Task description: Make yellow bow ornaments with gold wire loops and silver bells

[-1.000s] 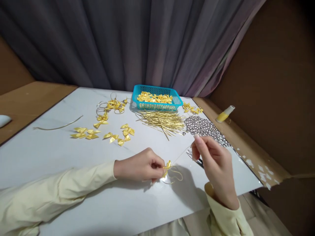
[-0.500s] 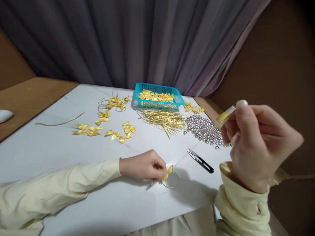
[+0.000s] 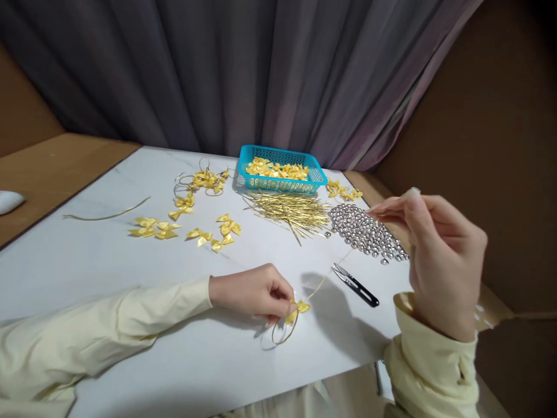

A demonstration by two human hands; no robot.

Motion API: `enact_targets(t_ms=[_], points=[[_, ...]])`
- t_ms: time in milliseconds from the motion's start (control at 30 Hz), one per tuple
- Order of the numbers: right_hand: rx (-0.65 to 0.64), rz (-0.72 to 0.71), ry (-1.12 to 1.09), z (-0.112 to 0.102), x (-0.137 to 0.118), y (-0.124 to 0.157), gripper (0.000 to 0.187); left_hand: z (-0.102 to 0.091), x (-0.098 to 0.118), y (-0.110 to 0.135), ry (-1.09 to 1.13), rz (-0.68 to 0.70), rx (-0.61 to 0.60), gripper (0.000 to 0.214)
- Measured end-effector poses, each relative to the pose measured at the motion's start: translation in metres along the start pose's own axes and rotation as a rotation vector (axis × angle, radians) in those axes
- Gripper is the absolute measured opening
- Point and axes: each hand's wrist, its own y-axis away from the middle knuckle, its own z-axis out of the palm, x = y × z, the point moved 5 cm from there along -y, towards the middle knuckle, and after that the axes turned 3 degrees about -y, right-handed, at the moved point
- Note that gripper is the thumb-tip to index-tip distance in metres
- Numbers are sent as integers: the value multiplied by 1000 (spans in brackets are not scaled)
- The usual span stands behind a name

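Observation:
My left hand (image 3: 261,296) rests low on the table with thumb and fingers pinched on a small yellow ribbon bow (image 3: 298,312). A thin gold wire loop (image 3: 285,337) hangs from the bow toward me. From the bow a fine thread (image 3: 324,281) slants up and right toward my right hand (image 3: 439,249), raised above the table with closed fingers. The white spool with yellow thread is hidden by that hand now. Under the thread's right side lie black-handled thread snips (image 3: 357,285), blades pointing up-left.
A blue basket (image 3: 282,184) of yellow bows stands at the back. Before it lie gold wire ties (image 3: 289,215) and a heap of silver beads (image 3: 365,232). Bows with wire loops (image 3: 206,180), loose bows (image 3: 152,228) and a single wire (image 3: 107,215) lie left.
My right hand has moved left and turned, and the spool has gone out of sight. The wire loop has swung left below the bow, and the thread has gone slacker. The left hand stays put.

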Motion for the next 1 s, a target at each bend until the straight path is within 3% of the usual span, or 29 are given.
enact_targets(t_ms=[133,300,533,767,1000], points=[[-97,225,-338,-3,15,19,20,-4,2,2,52,-15,3,24],[-226,509,-491,6,33,52,22,-8,7,3,139,9,-7,27],[-302,763,-310,21,51,100,21,-12,17,6,152,50,51,35],[-466,835,-259,39,45,117,28,-10,29,9,28,131,116,30],[-569,794,-391,48,43,113,32,-9,37,14,-321,273,227,30]])
